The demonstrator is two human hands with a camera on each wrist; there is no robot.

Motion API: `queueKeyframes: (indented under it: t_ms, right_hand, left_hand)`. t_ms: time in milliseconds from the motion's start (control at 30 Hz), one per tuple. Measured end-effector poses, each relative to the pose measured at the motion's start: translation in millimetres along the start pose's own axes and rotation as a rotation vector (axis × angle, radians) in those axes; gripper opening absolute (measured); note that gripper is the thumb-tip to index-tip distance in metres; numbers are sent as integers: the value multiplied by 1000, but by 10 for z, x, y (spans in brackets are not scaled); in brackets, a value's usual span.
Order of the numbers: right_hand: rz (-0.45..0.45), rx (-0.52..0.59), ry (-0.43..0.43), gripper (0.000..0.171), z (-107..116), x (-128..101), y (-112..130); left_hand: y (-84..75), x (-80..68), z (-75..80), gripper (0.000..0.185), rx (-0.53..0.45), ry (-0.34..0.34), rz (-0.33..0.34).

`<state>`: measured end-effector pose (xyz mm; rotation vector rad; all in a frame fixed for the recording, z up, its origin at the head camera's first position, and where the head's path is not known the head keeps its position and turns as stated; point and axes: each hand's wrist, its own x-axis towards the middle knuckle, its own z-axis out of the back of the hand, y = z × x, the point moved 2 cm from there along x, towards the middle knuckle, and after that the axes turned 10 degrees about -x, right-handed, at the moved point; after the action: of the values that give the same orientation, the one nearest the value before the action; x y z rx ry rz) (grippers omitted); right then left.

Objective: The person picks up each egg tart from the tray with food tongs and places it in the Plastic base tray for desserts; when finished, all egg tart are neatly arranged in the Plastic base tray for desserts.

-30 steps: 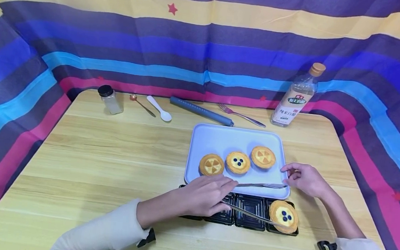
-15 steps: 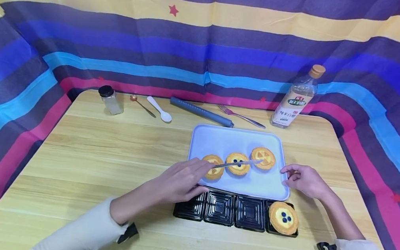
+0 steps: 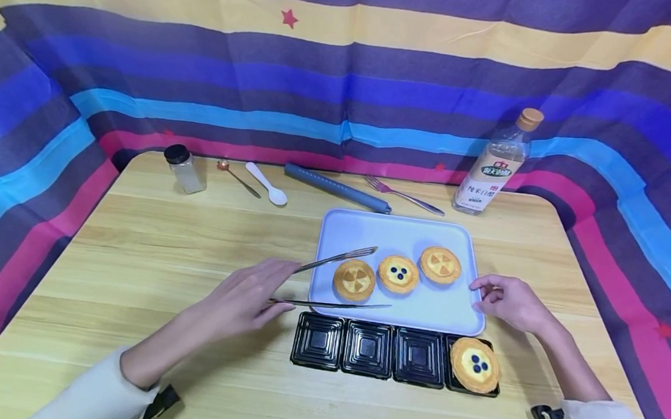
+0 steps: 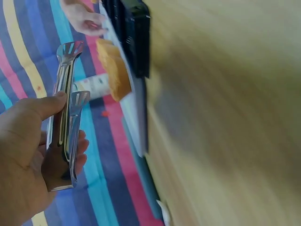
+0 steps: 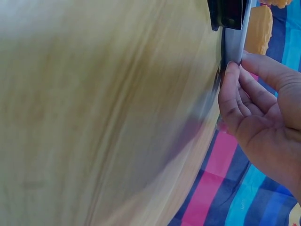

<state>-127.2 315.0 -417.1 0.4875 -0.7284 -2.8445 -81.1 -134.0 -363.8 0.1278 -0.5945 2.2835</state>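
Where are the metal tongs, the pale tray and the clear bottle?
Metal tongs [image 4: 59,132], left wrist view: on one of the two arms.
Pale tray [image 3: 405,234], head view: on a bare part of its base.
Clear bottle [image 3: 486,177], head view: on its label.

The clear bottle [image 3: 511,146] with the orange-brown cap carries the only lettering, on a pale label [image 3: 467,196] facing the head camera. Along its lower half, dark Chinese characters [image 3: 479,190] appear to read 纯米白醋, pure-rice white vinegar, though the last one is soft. Higher up, a green oval [image 3: 496,171] bears larger white characters, too blurred to make out with certainty, and a small red emblem [image 3: 501,164] sits at its top. A little red mark [image 3: 493,189] lies near the end of the dark line, and a small dark strip [image 3: 475,200] below it; both are too small to read. From the left wrist, the label's print is a blur.
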Motion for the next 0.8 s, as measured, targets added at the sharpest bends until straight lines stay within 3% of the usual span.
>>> queueKeyframes:
  t_ms: [300,800]
  right_hand:
    - [0,-3,-3,32,1,-4,4]
    - [-6,-10,2,32,1,5,11]
  left_hand:
    - [170,-155,-51,59,8,7,39]
    - [244,-167,-102,55,50,20,31]
